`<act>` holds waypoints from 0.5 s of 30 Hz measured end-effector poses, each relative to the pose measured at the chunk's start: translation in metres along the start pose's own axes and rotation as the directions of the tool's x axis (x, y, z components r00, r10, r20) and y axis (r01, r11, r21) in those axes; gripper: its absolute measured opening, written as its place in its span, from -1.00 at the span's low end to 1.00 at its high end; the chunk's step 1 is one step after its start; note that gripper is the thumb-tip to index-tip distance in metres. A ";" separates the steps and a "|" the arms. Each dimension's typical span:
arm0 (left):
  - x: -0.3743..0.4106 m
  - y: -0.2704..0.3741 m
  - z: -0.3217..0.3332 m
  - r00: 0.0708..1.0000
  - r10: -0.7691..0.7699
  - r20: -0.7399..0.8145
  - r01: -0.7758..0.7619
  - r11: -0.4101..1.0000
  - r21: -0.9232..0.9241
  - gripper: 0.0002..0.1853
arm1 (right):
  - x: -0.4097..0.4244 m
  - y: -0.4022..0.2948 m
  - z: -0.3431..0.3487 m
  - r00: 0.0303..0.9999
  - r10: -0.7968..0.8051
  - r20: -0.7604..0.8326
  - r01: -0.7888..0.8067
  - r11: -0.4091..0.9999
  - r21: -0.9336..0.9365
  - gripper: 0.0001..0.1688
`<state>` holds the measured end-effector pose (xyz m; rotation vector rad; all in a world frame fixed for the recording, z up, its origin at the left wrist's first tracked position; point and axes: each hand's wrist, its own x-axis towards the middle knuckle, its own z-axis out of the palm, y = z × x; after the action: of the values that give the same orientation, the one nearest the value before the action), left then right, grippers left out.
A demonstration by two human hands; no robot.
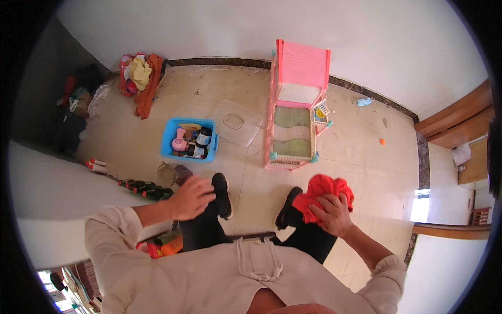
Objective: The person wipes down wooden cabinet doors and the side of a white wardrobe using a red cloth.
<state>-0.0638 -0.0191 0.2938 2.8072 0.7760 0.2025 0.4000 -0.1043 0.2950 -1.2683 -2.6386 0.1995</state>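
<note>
My right hand (333,214) grips a crumpled red cloth (323,186) above my right thigh and shoe. With its fingers loosely spread, my left hand (193,198) hangs over my left leg and holds nothing. Beyond it on the floor stands a blue plastic storage box (166,137). In the box lie a pink toy-like hair dryer (180,142), dark bottles with labels (203,138) and other small items. The box's clear lid (245,127) lies flat beside it. Farther right, a pink dollhouse (304,72) stands against the wall.
A clothes pile (141,74) sits by the wall at the back left. Green bottles (149,190) and a round container (166,172) are near my left hand. A blue face mask (364,102) and a small orange piece (382,141) lie on the tiled floor (361,172).
</note>
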 end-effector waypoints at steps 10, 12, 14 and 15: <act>0.040 -0.073 0.000 0.940 0.000 0.340 0.147 0.902 -0.406 -0.71 | 0.041 0.082 0.012 0.911 -0.171 0.375 0.008 0.918 0.398 -0.30; 0.059 -0.084 0.004 0.946 0.023 0.325 0.130 0.888 -0.442 -0.73 | 0.053 0.095 0.014 0.896 -0.191 0.400 -0.010 0.893 0.450 -0.30; 0.078 -0.093 0.007 0.935 0.035 0.354 0.134 0.887 -0.442 -0.76 | 0.067 0.108 0.010 0.872 -0.199 0.446 -0.028 0.892 0.452 -0.27; 0.084 -0.096 0.008 0.927 0.045 0.372 0.134 0.888 -0.441 -0.78 | 0.069 0.111 0.011 0.862 -0.199 0.466 -0.040 0.890 0.454 -0.26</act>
<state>-0.0377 0.1030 0.2681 2.2732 0.6038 -0.1418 0.4387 0.0186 0.2698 -1.0377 -2.7841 1.2092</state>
